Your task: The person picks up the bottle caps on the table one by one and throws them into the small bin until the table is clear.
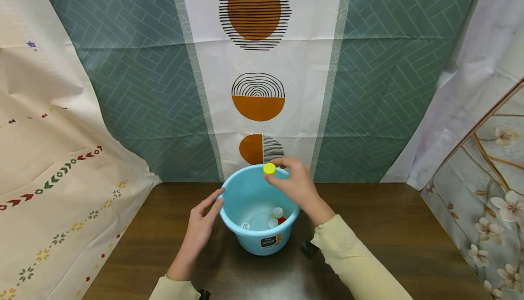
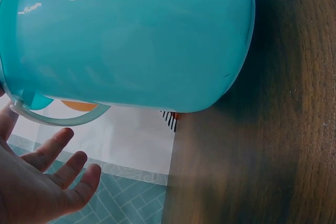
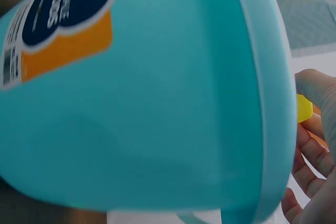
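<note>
A light blue plastic bucket (image 1: pixel 245 200) stands on the table, its wall large in both wrist views. My left hand (image 1: pixel 203 216) holds the bucket's left rim between fingers and thumb; in the left wrist view its other fingers (image 2: pixel 84 182) spread below the bucket's pale handle (image 2: pixel 73 121). Over the far right part of the opening, my right hand (image 1: pixel 296 184) pinches a small yellow cap (image 1: pixel 269 169) between thumb and fingers. Part of that yellow cap (image 3: pixel 304 108) shows beyond the rim in the right wrist view. Small white round pieces (image 1: pixel 278 212) and a red one (image 1: pixel 281 220) lie inside the bucket.
The dark brown wooden table (image 1: pixel 368 236) extends to both sides of the bucket. Behind it hangs a green and white patterned cloth (image 1: pixel 262 58). A cream cloth (image 1: pixel 61 177) drapes on the left and a floral cloth (image 1: pixel 479 227) on the right.
</note>
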`<state>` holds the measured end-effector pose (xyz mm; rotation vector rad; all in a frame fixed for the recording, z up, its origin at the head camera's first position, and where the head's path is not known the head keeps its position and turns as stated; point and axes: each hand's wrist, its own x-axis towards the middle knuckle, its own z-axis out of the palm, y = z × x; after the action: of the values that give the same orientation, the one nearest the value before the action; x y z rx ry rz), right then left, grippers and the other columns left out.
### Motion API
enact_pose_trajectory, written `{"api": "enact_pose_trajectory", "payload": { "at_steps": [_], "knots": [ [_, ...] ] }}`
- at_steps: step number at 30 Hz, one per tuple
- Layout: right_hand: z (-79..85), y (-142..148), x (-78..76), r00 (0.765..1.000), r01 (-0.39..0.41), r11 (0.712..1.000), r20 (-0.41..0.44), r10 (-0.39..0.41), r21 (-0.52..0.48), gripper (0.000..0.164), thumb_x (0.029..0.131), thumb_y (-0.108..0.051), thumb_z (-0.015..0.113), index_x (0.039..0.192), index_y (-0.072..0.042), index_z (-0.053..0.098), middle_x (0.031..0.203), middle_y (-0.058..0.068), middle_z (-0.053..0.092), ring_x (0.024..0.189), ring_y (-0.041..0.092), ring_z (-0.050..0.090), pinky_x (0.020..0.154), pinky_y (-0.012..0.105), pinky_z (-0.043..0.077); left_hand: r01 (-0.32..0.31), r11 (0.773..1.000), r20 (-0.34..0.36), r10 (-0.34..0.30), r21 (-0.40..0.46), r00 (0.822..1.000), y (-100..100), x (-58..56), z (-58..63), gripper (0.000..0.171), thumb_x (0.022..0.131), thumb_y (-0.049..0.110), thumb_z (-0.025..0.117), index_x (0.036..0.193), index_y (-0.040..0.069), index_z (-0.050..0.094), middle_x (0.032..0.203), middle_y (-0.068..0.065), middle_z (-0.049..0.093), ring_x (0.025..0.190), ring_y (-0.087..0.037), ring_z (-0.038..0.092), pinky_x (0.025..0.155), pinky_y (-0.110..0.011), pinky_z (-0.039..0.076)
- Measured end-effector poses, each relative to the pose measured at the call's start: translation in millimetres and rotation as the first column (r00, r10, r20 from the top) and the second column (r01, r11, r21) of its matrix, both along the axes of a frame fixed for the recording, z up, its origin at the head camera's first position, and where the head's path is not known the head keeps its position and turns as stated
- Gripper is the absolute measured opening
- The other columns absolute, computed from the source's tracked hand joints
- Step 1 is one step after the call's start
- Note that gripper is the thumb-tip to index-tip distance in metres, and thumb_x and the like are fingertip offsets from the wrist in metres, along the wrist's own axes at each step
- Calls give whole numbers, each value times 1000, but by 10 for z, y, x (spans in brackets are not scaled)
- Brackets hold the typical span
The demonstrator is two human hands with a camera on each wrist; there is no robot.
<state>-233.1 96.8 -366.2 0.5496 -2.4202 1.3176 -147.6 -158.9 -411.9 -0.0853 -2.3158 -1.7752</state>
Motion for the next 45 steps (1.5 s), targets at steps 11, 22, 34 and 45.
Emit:
{"api": "enact_pose_trajectory", "payload": {
  "at_steps": [11, 22, 34, 45],
  "knots": [
    [-29, -275, 63, 998, -59, 998, -20, 59, 16, 36, 75, -36, 77, 108, -23, 68, 102, -11, 64, 96, 17, 56, 79, 36, 49, -10, 1000, 4, 10, -13, 1000, 9, 7, 15, 40, 93, 34, 57, 130, 18, 57, 134, 4, 55, 125, -12, 50, 92, -16, 43],
    [-108, -406, 109, 996, -90, 993, 29, 88, 82, 38, 77, -43, 74, 109, -24, 68, 104, -14, 64, 99, 15, 57, 82, 32, 48, -10, 1000, 10, 10, -7, 1000, 20, 18, 23, 40, 93, 34, 57, 129, 18, 57, 134, 4, 56, 125, -12, 50, 91, -16, 44],
    [-114, -460, 122, 990, -129, 977, 72, 118, 170, 37, 77, -45, 74, 108, -27, 68, 103, -14, 65, 99, 12, 58, 85, 31, 48, -8, 1000, 7, 8, -13, 1000, 10, -6, -7, 40, 94, 32, 56, 131, 17, 56, 135, 4, 55, 124, -12, 51, 91, -16, 44],
    [-109, -458, 129, 986, -139, 975, 113, 120, 175, 48, 78, -44, 73, 118, -19, 65, 116, -8, 63, 107, 17, 58, 87, 35, 49, 3, 1000, 1, -3, -7, 1000, 3, 8, -2, 40, 94, 32, 56, 131, 17, 56, 135, 4, 54, 125, -12, 50, 92, -16, 44]
  ]
}}
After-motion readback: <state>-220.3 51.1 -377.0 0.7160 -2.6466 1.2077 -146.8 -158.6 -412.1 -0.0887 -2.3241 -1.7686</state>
